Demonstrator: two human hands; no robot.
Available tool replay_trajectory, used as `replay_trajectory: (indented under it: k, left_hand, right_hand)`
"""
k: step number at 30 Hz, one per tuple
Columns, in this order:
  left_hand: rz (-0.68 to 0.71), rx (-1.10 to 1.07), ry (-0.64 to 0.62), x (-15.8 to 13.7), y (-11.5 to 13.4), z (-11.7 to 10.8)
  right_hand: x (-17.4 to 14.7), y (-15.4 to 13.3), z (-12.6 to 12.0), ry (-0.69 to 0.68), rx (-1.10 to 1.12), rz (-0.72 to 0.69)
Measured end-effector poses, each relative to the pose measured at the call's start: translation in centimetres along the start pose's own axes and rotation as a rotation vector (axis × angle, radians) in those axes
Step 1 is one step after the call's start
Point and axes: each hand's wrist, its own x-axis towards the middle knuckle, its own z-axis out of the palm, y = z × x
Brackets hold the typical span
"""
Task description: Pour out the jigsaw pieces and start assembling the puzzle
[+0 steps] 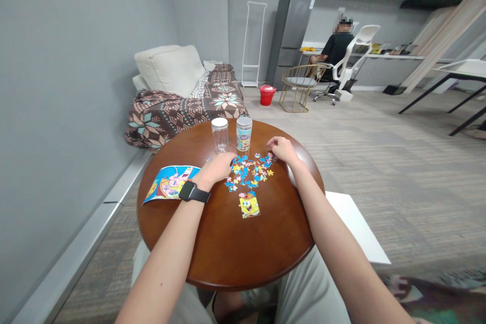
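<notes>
Loose jigsaw puzzle pieces [253, 174] lie in a scattered pile on the round wooden table [228, 243]. My left hand [221, 166], with a black watch on the wrist, is at the pile's left edge. Its fingers curl inward, and whatever they hold is hidden. At the pile's upper right, my right hand [284, 150] hovers or rests with loosely bent, parted fingers and no piece visible in them. A joined puzzle section [249, 205] showing a yellow cartoon face lies nearest me. Partly under my left wrist is a colourful picture sheet [167, 182].
A clear jar [220, 136] with a white lid and a printed can [243, 134] stand behind the pile. Beyond the table are a draped sofa [190, 106], a red bin [268, 95] and a gold chair [301, 86]. A person [336, 48] sits farther back.
</notes>
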Motion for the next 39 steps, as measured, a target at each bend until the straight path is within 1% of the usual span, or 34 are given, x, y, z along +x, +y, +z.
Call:
replay_trajectory:
  k: [3,5,7,9,11,13,14,16,19,24,28,31,35,37,39]
  left_hand:
    - [0.003,0.021,-0.059,0.0,0.4,-0.2]
    - [0.017,0.021,-0.068,0.0,0.6,-0.4]
    - [0.035,0.023,-0.062,0.0,0.8,-0.5]
    - [0.042,0.042,-0.036,0.0,0.7,-0.4]
    - [0.019,0.085,0.004,0.0,0.6,-0.3]
    - [-0.032,0.143,0.031,-0.2,0.4,-0.4]
    - [-0.064,0.171,0.031,-0.3,0.4,-0.5]
    - [-0.125,0.214,0.015,-0.4,0.4,-0.9]
    - [-0.203,0.237,0.014,-0.6,0.7,-1.3]
    - [-0.319,0.273,0.032,-0.8,1.2,-1.7]
    - [-0.34,0.27,0.017,-0.9,1.5,-1.8]
    - [-0.318,0.233,0.009,-0.8,1.5,-1.8]
    - [-0.254,0.084,0.016,-0.6,1.4,-1.8]
    - [-0.29,0.077,0.07,-0.6,1.4,-1.9]
    - [-0.4,0.138,0.123,-0.9,1.5,-2.1]
  right_hand:
    - [0.0,0.0,-0.2,-0.068,0.091,0.122]
    - [0.0,-0.4,0.0,-0.135,0.189,0.153]
    - [0.0,-0.8,0.1,-0.174,0.262,0.158]
    - [0.1,-0.9,0.0,-0.143,0.297,0.156]
    - [0.1,-0.5,-0.4,-0.037,0.273,0.171]
    - [0.2,0.2,-1.0,0.062,0.216,0.226]
    - [0.2,0.5,-1.2,0.077,0.207,0.26]
    - [0.2,1.0,-1.5,0.053,0.237,0.311]
    - [0.1,0.6,-1.3,-0.025,0.32,0.321]
    - [-0.5,-1.7,-0.9,-0.175,0.442,0.258]
    - [-0.6,-2.3,-0.9,-0.23,0.518,0.193]
    - [-0.4,-2.0,-0.6,-0.235,0.492,0.143]
    - [-0.3,-1.8,0.1,-0.283,0.405,0.002]
    - [-0.3,-1.8,0.3,-0.312,0.366,-0.07]
    - [-0.4,-1.8,0.5,-0.334,0.341,-0.113]
